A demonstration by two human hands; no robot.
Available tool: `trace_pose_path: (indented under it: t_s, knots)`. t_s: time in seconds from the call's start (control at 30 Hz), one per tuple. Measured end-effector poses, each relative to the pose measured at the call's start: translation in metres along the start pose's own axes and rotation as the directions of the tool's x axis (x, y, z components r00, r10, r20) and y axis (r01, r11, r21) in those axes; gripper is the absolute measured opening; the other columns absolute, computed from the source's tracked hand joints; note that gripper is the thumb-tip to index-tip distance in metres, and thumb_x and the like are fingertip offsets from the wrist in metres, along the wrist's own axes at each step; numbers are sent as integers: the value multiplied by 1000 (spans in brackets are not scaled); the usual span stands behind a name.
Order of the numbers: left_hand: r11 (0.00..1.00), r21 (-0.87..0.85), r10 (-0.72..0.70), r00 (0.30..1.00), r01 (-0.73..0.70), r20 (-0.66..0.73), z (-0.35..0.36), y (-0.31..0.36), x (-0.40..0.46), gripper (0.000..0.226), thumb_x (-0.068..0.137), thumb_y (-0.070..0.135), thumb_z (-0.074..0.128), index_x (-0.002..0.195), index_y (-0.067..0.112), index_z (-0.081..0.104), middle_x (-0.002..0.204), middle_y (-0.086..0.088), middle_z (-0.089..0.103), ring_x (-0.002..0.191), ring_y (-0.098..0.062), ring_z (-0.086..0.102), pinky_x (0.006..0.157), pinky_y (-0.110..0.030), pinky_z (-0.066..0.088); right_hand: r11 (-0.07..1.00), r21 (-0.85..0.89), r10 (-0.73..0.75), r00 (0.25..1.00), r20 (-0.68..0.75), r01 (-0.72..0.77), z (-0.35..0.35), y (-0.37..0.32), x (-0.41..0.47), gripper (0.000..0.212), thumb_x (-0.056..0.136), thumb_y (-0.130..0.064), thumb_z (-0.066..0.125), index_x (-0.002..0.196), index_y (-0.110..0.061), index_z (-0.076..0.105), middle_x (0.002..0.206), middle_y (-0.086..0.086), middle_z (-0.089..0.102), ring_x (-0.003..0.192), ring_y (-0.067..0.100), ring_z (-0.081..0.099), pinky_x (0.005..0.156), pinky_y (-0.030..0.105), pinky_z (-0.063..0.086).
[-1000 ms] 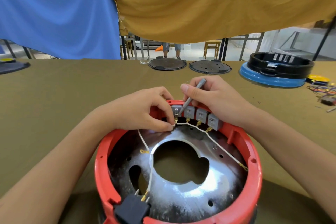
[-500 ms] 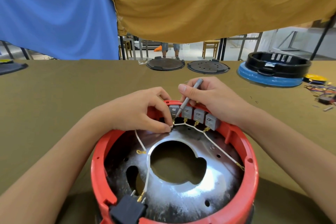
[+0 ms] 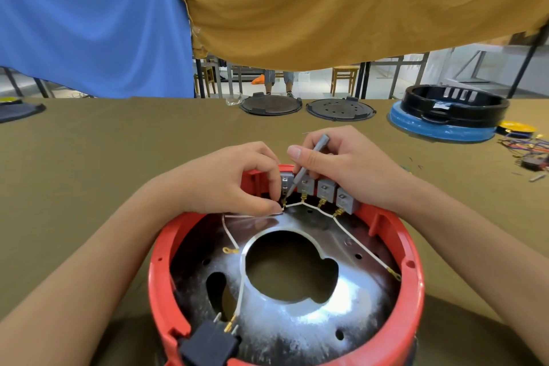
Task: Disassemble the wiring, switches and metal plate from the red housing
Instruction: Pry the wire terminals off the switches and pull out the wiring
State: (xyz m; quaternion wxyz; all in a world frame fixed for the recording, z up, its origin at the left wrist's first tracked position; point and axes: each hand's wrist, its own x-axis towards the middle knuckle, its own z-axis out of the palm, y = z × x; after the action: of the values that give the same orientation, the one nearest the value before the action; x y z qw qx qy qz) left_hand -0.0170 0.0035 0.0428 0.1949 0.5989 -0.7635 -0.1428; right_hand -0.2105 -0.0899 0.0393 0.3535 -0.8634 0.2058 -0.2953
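Observation:
The round red housing (image 3: 413, 300) lies open side up on the table in front of me. Inside it sits a shiny metal plate (image 3: 320, 318) with a large central hole. A row of grey switches (image 3: 325, 190) lines the far wall, linked by white wires (image 3: 359, 248) with brass terminals. My left hand (image 3: 231, 181) pinches a white wire at the leftmost switch. My right hand (image 3: 347, 166) grips a thin grey tool (image 3: 309, 163) whose tip touches that switch's terminal. A black plug socket (image 3: 208, 346) sits at the near rim.
At the table's far edge lie two dark round lids (image 3: 271, 104) (image 3: 340, 110). A black ring stacked on a blue base (image 3: 445, 124) stands far right, with loose coloured wires and small parts (image 3: 525, 151) beside it. Blue and ochre cloths hang behind.
The view has shifted slightly. Both hands stay at the leftmost switch, and the tool tip has edged a little lower toward the terminal.

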Motion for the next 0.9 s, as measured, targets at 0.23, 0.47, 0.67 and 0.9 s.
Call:
trace_pose_path:
  t_s: [0.23, 0.47, 0.67, 0.9]
  knots:
    - [1000, 7, 29, 1000, -29, 1, 1, -4, 1, 11, 78, 34, 81, 82, 39, 72, 117, 24, 51, 112, 2, 54, 98, -15, 38, 999, 2, -37, 995, -92, 37, 0, 1, -2, 39, 96, -37, 59, 79, -4, 67, 60, 7, 59, 57, 14, 51, 57, 29, 43]
    - [997, -21, 74, 995, -73, 62, 0, -8, 2, 20, 84, 39, 77, 102, 47, 74, 136, 22, 44, 129, 4, 44, 114, -27, 33, 995, -66, -84, 976, -199, 72, 1, 0, -3, 38, 100, -32, 56, 72, -6, 64, 68, 20, 62, 65, 32, 58, 63, 40, 46]
    - [997, -27, 70, 987, -67, 147, 0, -7, 2, 21, 89, 42, 72, 109, 48, 72, 135, 23, 46, 126, 2, 48, 113, -32, 36, 978, -165, -152, 976, -154, 127, -2, -3, -7, 41, 100, -33, 52, 69, -8, 60, 62, 3, 59, 62, 19, 56, 63, 39, 45]
    - [1000, 24, -10, 989, 6, 145, -6, -5, -2, 28, 93, 27, 67, 102, 53, 73, 123, 24, 51, 112, 2, 55, 105, -32, 42, 983, -124, -148, 983, -107, 135, -6, -3, -11, 35, 97, -35, 58, 73, -10, 62, 62, -3, 62, 58, 18, 58, 60, 38, 46]
